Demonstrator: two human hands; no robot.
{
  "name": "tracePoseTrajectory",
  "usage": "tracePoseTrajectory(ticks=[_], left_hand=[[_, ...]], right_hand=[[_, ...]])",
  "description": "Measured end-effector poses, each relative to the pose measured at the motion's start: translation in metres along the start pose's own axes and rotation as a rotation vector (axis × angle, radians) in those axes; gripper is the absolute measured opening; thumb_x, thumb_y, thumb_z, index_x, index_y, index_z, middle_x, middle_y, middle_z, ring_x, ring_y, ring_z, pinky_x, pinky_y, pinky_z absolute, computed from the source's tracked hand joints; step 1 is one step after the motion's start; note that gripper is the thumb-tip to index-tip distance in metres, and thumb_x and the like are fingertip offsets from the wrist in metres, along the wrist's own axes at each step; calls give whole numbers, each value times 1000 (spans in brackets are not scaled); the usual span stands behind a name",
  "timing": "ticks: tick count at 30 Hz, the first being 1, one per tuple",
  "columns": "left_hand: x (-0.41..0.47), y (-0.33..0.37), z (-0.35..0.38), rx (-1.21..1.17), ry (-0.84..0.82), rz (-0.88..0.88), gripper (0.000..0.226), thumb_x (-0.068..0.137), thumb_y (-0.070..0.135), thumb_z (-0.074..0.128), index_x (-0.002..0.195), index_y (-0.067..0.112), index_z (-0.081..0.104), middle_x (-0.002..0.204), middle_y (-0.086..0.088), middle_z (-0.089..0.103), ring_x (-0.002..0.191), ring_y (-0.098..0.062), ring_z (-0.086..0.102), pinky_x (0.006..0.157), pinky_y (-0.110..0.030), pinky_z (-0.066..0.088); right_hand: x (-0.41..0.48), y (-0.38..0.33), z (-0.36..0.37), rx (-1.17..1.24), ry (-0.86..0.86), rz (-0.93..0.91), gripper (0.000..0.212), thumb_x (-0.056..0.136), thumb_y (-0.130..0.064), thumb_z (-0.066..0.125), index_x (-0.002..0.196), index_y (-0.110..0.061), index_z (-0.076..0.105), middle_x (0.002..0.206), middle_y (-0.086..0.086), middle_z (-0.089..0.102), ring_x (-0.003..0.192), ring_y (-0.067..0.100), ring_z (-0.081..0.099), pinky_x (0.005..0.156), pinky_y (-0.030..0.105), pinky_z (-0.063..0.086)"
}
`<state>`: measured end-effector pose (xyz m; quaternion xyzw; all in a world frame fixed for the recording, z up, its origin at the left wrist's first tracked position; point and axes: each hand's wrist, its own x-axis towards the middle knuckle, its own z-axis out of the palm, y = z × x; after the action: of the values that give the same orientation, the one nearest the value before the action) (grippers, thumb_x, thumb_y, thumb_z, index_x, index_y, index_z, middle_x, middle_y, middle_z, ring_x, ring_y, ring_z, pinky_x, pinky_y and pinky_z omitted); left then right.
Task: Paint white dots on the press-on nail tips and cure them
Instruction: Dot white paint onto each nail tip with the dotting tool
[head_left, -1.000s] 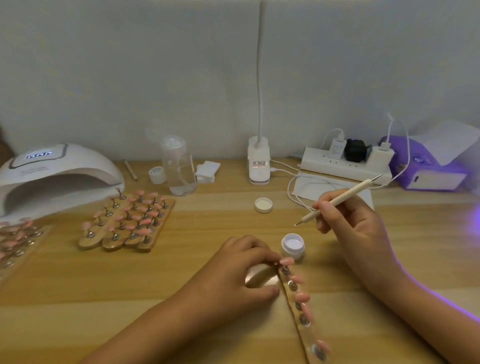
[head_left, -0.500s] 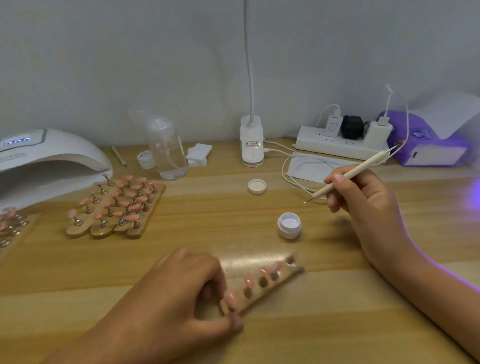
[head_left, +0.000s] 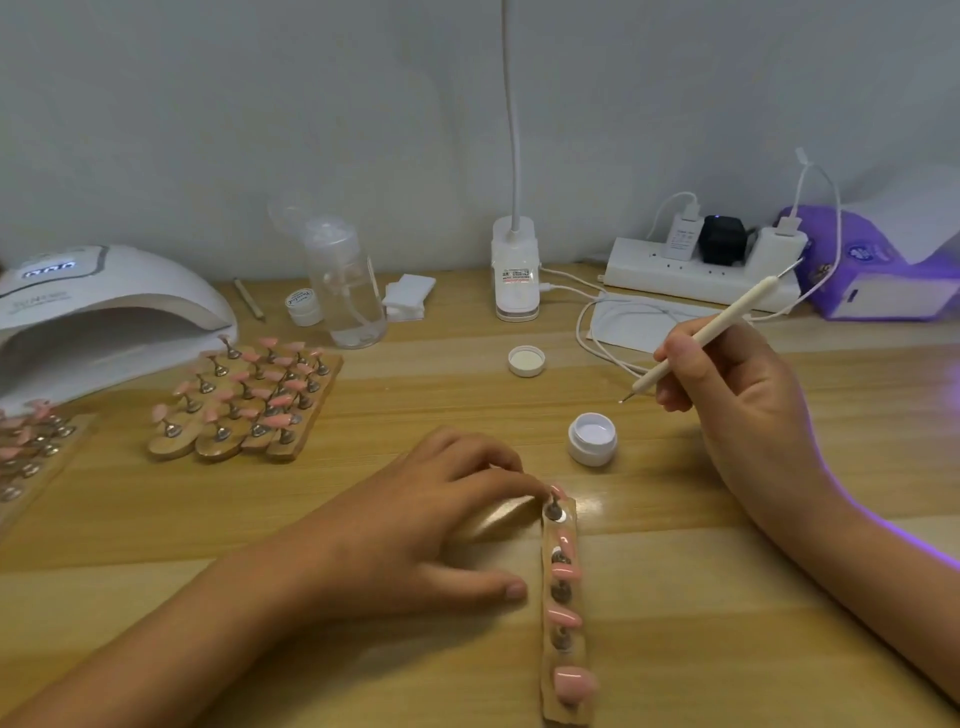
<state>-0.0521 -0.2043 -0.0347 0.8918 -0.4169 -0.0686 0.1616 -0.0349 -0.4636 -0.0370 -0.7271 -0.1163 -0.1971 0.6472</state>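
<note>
A wooden holder strip (head_left: 566, 644) with several pink nail tips on metal stands lies lengthwise near the front of the table. My left hand (head_left: 415, 535) rests beside it, its fingertips touching the strip's far end and its thumb lying along the left side. My right hand (head_left: 737, 395) grips a white dotting pen (head_left: 711, 332), whose tip hovers just above and right of the open jar of white paint (head_left: 592, 438). The white curing lamp (head_left: 104, 317) stands at the far left, its display lit.
More wooden holders with pink tips (head_left: 244, 400) lie left of centre, and another holder (head_left: 31, 447) is at the left edge. The jar's lid (head_left: 526, 360), a clear pump bottle (head_left: 345, 291), a desk-lamp base (head_left: 514, 270), a power strip (head_left: 701, 270) with cables and a purple pack (head_left: 878, 270) line the back.
My left hand has swung the strip from a slant back to pointing straight away from me. The right hand with the pen has stayed near the jar.
</note>
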Motion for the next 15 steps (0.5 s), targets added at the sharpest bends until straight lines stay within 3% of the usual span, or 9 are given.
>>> tracePoseTrajectory(ticks=[3, 6, 10, 15], left_hand=[[11, 6, 5, 34, 76, 19, 63, 76, 77, 51, 130, 45, 43, 126, 23, 37, 122, 4, 30, 102, -19, 32], [18, 17, 13, 13, 147, 8, 56, 75, 75, 54, 120, 41, 50, 119, 24, 40, 116, 2, 36, 99, -20, 33], [25, 15, 8, -276, 103, -70, 31, 84, 49, 64, 113, 43, 54, 112, 26, 47, 117, 2, 40, 94, -12, 33], [38, 21, 9, -521, 170, -147, 12, 81, 35, 74, 92, 37, 68, 91, 22, 64, 95, 0, 54, 75, -9, 38]], right_hand=[[2, 4, 4, -42, -42, -31, 14, 93, -39, 56, 91, -26, 62, 76, -4, 63, 71, 9, 59, 67, 19, 51], [0, 6, 6, -142, -110, -78, 14, 91, -45, 57, 91, -32, 61, 77, -2, 62, 71, 15, 58, 69, 29, 52], [-1, 9, 8, -262, -168, -168, 18, 92, -40, 55, 90, -23, 61, 74, -1, 57, 68, 21, 53, 66, 33, 47], [0, 9, 10, -323, -224, -184, 23, 93, -39, 54, 89, -17, 61, 73, -1, 56, 68, 20, 50, 63, 32, 44]])
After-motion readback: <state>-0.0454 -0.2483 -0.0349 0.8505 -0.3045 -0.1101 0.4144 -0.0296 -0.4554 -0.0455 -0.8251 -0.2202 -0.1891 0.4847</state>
